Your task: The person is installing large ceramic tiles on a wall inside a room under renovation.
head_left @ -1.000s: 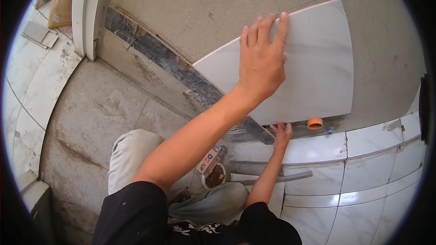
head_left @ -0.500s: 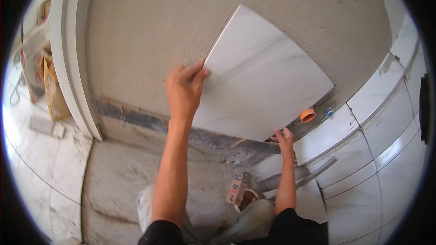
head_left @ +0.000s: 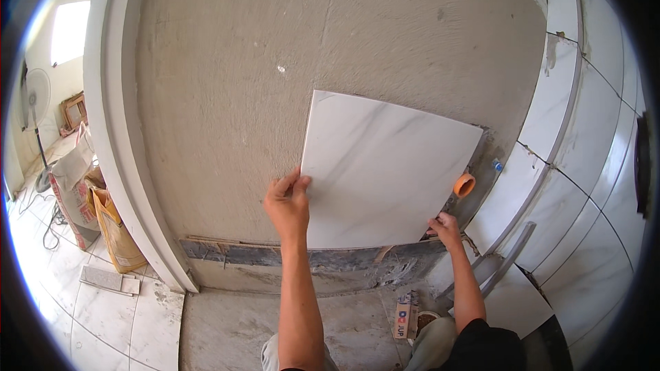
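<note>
A large white marble-look tile point(head_left: 388, 175) stands against the grey rendered wall point(head_left: 227, 130), its lower edge along a dark ledge strip point(head_left: 254, 254). My left hand point(head_left: 289, 203) pinches the tile's left edge, thumb on the glossy face and fingers at the side. At the lower right corner, my right hand point(head_left: 445, 229) has its fingers curled round the tile's edge; the fingertips are partly hidden. An orange pipe end point(head_left: 464, 185) sticks out of the wall right beside the tile's right edge. Farther right, a small blue plug point(head_left: 498, 165) sits in the wall.
White tiles point(head_left: 550, 96) cover the right wall. A grey pipe point(head_left: 509, 257), a small box point(head_left: 405, 316) and a bucket point(head_left: 426, 319) lie near my knees. Past the white door frame point(head_left: 113, 96) stand sacks point(head_left: 113, 227) and a fan point(head_left: 36, 96).
My view has turned upward and levelled, so the tile sits lower and straighter in the picture. Both hands keep their places on the tile's left edge and lower right corner.
</note>
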The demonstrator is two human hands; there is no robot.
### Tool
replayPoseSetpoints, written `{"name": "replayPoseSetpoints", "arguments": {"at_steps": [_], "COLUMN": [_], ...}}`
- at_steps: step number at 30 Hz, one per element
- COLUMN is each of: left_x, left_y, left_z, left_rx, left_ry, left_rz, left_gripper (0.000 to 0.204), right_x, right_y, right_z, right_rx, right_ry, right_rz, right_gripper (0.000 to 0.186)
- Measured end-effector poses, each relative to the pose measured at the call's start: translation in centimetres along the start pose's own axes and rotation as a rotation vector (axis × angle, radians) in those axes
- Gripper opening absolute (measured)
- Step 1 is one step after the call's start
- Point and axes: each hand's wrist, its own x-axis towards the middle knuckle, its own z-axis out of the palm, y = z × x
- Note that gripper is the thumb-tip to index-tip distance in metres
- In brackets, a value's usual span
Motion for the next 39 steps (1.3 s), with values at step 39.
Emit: {"name": "replayPoseSetpoints", "arguments": {"at_steps": [39], "left_x": [1.6], "left_y": [-2.2], "left_z": [-6.8], "left_rx": [0.310], "left_ry": [-0.545], "left_rz": [-0.109], "left_gripper": [0.021], "right_x": [3.1], "right_y": [1.0], "right_z": [-2.6], "right_rx": [-0.165], "right_ry": [-0.092], "right_rz": [0.079], "right_gripper": [0.029]}}
